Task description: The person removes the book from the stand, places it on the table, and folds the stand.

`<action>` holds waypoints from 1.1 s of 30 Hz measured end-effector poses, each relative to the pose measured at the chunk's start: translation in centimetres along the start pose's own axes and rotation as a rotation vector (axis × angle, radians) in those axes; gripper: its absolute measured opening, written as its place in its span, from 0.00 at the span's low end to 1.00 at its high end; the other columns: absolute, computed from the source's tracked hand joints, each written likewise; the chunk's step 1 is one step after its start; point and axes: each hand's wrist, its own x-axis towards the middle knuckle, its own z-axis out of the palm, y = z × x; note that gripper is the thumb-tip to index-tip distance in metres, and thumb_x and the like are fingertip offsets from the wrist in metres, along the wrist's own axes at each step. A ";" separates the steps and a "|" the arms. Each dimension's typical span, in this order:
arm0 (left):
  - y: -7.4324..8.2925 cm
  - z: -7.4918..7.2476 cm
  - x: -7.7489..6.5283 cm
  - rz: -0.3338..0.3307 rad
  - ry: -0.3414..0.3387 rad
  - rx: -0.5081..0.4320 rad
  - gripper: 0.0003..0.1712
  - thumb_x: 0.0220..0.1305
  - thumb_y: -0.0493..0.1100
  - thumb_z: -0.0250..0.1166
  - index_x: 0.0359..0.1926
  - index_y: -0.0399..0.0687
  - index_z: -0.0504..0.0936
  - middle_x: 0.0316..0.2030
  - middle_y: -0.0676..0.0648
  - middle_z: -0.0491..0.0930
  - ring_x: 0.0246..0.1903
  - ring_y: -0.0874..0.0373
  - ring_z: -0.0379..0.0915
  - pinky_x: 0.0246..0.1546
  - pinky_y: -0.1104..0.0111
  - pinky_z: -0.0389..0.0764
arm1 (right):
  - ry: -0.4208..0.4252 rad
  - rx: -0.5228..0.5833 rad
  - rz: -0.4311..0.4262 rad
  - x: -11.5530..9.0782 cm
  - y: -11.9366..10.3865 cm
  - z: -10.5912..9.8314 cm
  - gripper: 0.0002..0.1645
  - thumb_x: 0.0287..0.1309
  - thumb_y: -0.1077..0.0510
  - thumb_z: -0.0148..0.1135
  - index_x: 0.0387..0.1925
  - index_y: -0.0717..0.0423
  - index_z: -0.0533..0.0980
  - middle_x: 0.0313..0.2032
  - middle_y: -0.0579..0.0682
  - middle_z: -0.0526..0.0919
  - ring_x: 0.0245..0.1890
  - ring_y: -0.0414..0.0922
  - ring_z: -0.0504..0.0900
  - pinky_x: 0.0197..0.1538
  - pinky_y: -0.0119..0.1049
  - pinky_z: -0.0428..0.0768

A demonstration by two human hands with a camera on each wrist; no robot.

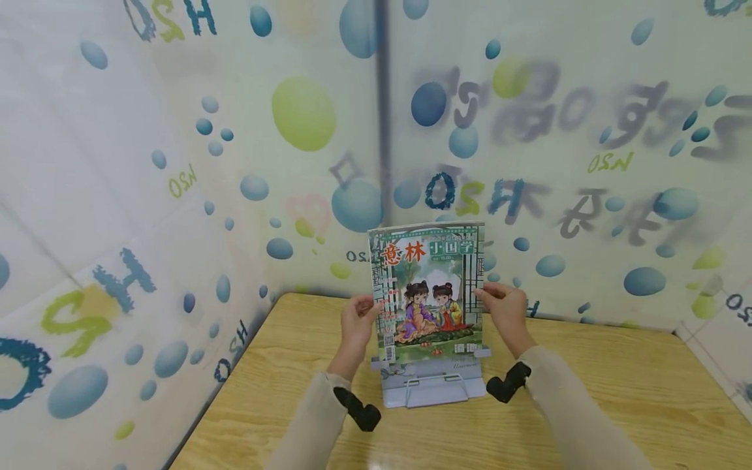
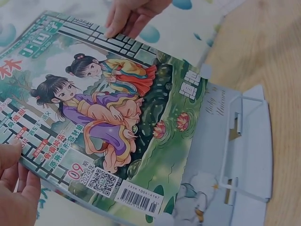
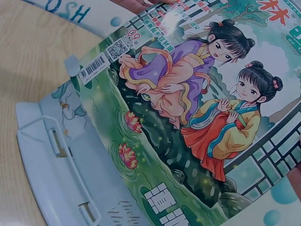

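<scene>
At its side edges, sensible holds, the left hand [image 1: 356, 324] and right hand [image 1: 510, 314] pinch the magazine [image 1: 430, 294], probably light, bendy; far-side grip unclear.

A screened-off corner, something like a study nook (home or classroom, I cannot tell); pale sheets [image 1: 552, 39] printed with bubbles [image 1: 303, 113] and mirrored H2O lettering [image 1: 469, 198] close it in; blurred grey characters [image 1: 543, 104] seem to show through; a wood-grain bench [image 1: 652, 372] carries a reading stand [image 1: 393, 397], an illustrated magazine [image 1: 437, 313] at it
</scene>
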 end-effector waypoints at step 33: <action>4.9 7.7 -2.9 -0.016 -0.331 -0.060 0.11 0.57 0.35 0.64 0.41 0.35 0.75 0.33 0.47 0.77 0.34 0.60 0.72 0.36 0.68 0.76 | -0.054 -0.006 -0.051 -1.2 -0.7 -14.5 0.32 0.54 0.52 0.64 0.50 0.76 0.71 0.25 0.28 0.77 0.25 0.29 0.79 0.31 0.24 0.77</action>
